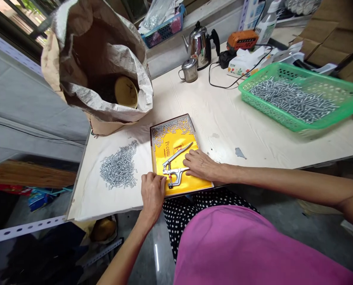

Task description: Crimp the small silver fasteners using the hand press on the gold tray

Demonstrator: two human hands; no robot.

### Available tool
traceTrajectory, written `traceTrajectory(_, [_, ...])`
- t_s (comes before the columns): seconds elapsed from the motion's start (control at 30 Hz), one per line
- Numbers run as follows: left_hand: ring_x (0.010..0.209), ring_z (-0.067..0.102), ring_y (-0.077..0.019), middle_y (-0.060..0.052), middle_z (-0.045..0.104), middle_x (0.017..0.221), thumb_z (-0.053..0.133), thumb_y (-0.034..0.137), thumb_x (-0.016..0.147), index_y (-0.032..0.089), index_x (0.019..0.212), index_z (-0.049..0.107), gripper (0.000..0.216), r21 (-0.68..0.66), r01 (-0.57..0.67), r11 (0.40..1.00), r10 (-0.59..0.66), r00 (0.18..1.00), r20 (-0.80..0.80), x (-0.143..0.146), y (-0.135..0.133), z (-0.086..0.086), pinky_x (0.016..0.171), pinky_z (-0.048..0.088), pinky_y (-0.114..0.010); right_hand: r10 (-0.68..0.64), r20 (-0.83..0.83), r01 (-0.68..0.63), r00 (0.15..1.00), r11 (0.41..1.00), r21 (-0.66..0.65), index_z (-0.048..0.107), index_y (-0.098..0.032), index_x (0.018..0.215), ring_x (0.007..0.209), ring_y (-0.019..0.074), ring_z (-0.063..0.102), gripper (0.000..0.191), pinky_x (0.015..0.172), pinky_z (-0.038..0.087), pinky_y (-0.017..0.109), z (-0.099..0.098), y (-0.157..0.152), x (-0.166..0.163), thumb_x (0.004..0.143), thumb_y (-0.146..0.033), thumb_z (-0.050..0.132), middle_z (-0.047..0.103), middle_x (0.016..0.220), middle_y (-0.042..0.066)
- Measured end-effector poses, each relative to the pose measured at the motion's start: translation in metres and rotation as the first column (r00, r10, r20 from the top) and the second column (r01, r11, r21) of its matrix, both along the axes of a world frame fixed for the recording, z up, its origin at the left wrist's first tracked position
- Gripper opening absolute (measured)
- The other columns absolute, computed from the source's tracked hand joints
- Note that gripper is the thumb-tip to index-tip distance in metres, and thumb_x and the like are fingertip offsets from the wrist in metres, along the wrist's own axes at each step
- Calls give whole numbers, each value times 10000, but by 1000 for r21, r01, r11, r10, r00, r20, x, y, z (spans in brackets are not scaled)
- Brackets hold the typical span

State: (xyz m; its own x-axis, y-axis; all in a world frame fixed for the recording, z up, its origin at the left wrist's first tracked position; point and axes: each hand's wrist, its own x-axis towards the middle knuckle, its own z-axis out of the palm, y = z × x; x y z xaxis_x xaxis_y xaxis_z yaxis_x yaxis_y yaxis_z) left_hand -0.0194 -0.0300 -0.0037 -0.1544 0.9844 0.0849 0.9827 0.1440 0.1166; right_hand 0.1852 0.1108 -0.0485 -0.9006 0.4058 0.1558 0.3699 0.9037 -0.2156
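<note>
A yellow shallow tray (158,158) with dark edges lies at the table's near edge, its far end strewn with small silver metal pins (172,128). On it rests a silver pliers-like hand press (176,153) with spread handles, a red part and a black foot. My right hand (200,163) lies over the tray's right side, its curled fingers at the end of the tool's lower arm. At the tray's near left corner, my left hand (153,192) has its fingers bent and pressed together beside the tool's jaw end. What those fingers pinch, if anything, is hidden.
Left of the tray is a heap of metal pins (119,166). Behind it stands a large open paper sack (105,114). A green basket (283,120) of pins sits at the right. Toward the wall are a steel kettle (198,45), a lidded cup (190,71) and an orange battery (242,39).
</note>
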Motion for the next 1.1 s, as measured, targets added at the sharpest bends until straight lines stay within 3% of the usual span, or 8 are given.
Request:
traceTrajectory(0.2, [963, 555, -285, -118, 669, 921, 623, 425, 951, 184, 839, 784, 311, -220, -84, 972, 60, 992, -111, 14, 14, 9, 806, 471, -373, -49, -1, 49, 999, 998, 28, 620, -169, 1028, 989, 270, 530, 160, 780, 361, 366, -6, -6, -10, 983, -322, 621, 630, 1007, 98])
traceTrajectory(0.33, [1002, 615, -290, -128, 703, 964, 668, 368, 903, 168, 789, 765, 250, -443, -175, 880, 170, 984, -52, 21, 39, 18, 781, 474, -340, -61, 0, 61, 998, 996, 59, 632, -165, 1009, 966, 257, 535, 168, 763, 349, 357, -8, -8, -10, 977, -329, 649, 641, 985, 87])
traceTrajectory(0.47, [904, 669, -273, -116, 712, 873, 666, 270, 861, 169, 741, 746, 176, -563, -166, 809, 206, 978, 8, 20, 49, 29, 740, 477, -312, -49, -37, 52, 998, 995, 90, 646, -192, 964, 914, 242, 532, 149, 735, 325, 343, -13, -8, -10, 964, -338, 675, 636, 927, 65])
traceTrajectory(0.67, [985, 659, -284, -135, 707, 969, 657, 203, 886, 157, 805, 774, 149, -515, -31, 857, -2, 998, -63, 17, 55, 61, 793, 482, -322, -32, -114, 46, 993, 991, 122, 648, -214, 927, 862, 224, 502, 100, 709, 286, 336, -24, -6, -12, 969, -304, 655, 622, 885, 51])
traceTrajectory(0.77, [928, 663, -235, -96, 697, 1033, 606, 310, 969, 187, 1000, 786, 220, -295, -78, 952, 65, 996, -52, -10, 65, 82, 773, 464, -298, -30, -120, 45, 992, 991, 126, 640, -211, 924, 859, 224, 501, 99, 710, 278, 336, -27, -6, -12, 970, -298, 654, 621, 890, 51])
traceTrajectory(0.83, [966, 663, -240, -92, 695, 1074, 573, 351, 996, 193, 1066, 770, 262, -144, -195, 970, 181, 978, -105, -36, 68, 87, 768, 446, -293, -26, -124, 42, 992, 991, 127, 637, -206, 918, 856, 224, 505, 116, 712, 280, 334, -27, -7, -11, 972, -306, 655, 622, 891, 53])
traceTrajectory(0.93, [992, 672, -273, -117, 721, 1058, 563, 361, 995, 163, 958, 762, 283, -192, -401, 896, 365, 910, -200, -71, 63, 71, 728, 416, -297, -33, -132, 50, 991, 990, 133, 636, -200, 905, 845, 223, 514, 129, 708, 293, 336, -27, -7, -11, 965, -309, 670, 622, 887, 50])
traceTrajectory(1.1, [1034, 681, -291, -152, 747, 1069, 551, 360, 985, 142, 988, 750, 296, -345, -518, 782, 467, 855, -226, -96, 47, 25, 723, 401, -302, -45, -133, 63, 990, 988, 138, 643, -198, 896, 850, 228, 526, 115, 709, 308, 340, -25, -8, -14, 948, -288, 693, 625, 879, 51])
